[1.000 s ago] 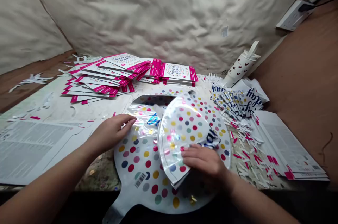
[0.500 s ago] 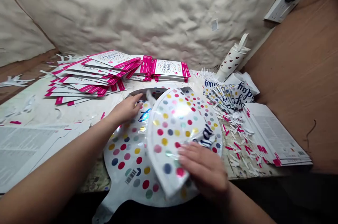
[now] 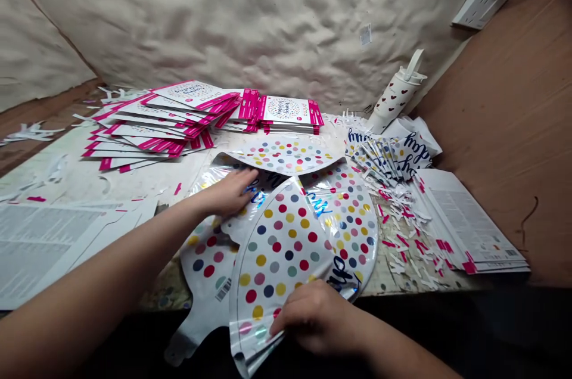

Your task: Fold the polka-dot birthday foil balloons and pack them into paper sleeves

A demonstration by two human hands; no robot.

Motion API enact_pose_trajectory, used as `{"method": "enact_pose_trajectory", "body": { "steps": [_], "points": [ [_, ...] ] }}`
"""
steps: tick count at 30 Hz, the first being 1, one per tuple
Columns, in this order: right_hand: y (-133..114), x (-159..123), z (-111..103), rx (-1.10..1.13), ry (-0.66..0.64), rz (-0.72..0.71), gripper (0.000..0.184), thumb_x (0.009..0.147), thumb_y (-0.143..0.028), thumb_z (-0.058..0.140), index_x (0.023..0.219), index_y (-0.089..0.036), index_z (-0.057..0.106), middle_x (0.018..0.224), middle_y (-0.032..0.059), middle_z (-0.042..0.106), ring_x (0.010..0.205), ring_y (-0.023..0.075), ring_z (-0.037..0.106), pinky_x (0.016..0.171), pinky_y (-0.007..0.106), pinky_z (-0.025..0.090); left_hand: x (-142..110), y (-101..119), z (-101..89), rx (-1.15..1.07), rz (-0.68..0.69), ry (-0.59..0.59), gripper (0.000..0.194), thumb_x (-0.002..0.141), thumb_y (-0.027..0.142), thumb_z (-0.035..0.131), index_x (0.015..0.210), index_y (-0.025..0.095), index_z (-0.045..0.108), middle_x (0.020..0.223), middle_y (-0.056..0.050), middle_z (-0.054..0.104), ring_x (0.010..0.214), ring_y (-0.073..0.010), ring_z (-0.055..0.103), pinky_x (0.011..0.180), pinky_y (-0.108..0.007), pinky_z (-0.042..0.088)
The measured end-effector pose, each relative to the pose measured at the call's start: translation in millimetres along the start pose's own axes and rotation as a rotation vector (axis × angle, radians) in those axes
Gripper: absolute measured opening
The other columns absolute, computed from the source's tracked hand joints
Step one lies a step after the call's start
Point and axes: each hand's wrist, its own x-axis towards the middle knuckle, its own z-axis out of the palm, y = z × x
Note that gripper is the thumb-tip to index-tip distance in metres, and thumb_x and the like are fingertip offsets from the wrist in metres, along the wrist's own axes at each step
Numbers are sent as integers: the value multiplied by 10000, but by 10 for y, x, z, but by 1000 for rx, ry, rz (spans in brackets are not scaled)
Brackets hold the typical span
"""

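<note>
A large round foil balloon with coloured polka dots [image 3: 272, 260] lies folded over on itself across the table's front edge, with its tail [image 3: 187, 337] hanging down at the lower left. My right hand [image 3: 313, 316] grips the folded dotted flap near the bottom. My left hand [image 3: 230, 194] rests flat on the silvery foil, fingers loosely apart, close to blue script lettering. A far dotted section of foil [image 3: 286, 154] curves up behind that hand. The balloon's underside is hidden by its folds.
Stacks of pink-edged packaged cards [image 3: 170, 120] stand behind the balloon. To the right lie fanned foil letter pieces [image 3: 388, 155], cut scraps [image 3: 402, 236] and printed sheets [image 3: 465, 218]. More printed sheets [image 3: 53, 236] lie left. A heart-patterned bottle [image 3: 395, 96] stands at the back.
My right hand has pulled the folded flap down toward me, past the table's front edge. The far part of the balloon now lies spread out, and my left hand has shifted slightly.
</note>
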Motion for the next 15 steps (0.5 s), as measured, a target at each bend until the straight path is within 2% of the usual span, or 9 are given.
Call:
{"method": "enact_pose_trajectory", "body": {
  "steps": [1,3,4,6,8,11,15],
  "points": [
    [5,10,5,0,25,0,290,702,-88,485,886,-228,659,758,7,695,693,128,638,643,206,467,147,-4,-23,-6,-51,46,649,796,328,472,1398,173,287,1457,-143,282,1305,-339,302,1030,-510,288],
    [31,57,-11,-19,123,4,279,720,-102,480,896,-222,661,802,27,694,739,145,632,668,235,472,398,15,-110,-63,-136,249,723,808,294,469,1437,162,140,1499,-168,122,1330,-353,239,1024,-517,291],
    [50,90,-33,-27,183,17,274,725,-105,483,895,-222,663,820,35,690,765,155,626,689,254,473,481,41,-166,-109,-151,364,729,813,277,472,1441,174,116,1506,-163,76,1325,-344,254,1018,-497,310],
    [97,164,-102,7,283,78,218,721,-127,532,855,-223,675,805,37,670,767,162,606,695,273,470,535,126,-269,-210,-122,568,699,802,252,505,1425,205,189,1503,-150,110,1246,-312,389,961,-441,394],
    [152,232,-179,131,338,183,87,690,-209,649,770,-213,684,723,20,630,672,143,574,619,253,461,442,244,-329,-277,-38,666,619,795,248,528,1374,223,311,1451,-137,272,1116,-269,504,866,-398,469],
    [237,289,-254,394,369,306,199,585,-346,775,638,-188,666,623,-11,571,566,106,517,530,222,423,120,439,-321,-373,87,692,503,790,252,559,1276,230,434,1265,-96,501,1004,-226,555,781,-358,512],
    [323,332,-281,753,423,384,228,576,-329,785,606,-177,618,617,-22,566,563,96,523,525,218,419,-312,628,-270,-554,173,705,398,795,211,576,1188,225,507,1174,-71,564,995,-193,567,824,-326,500]
  ]
}}
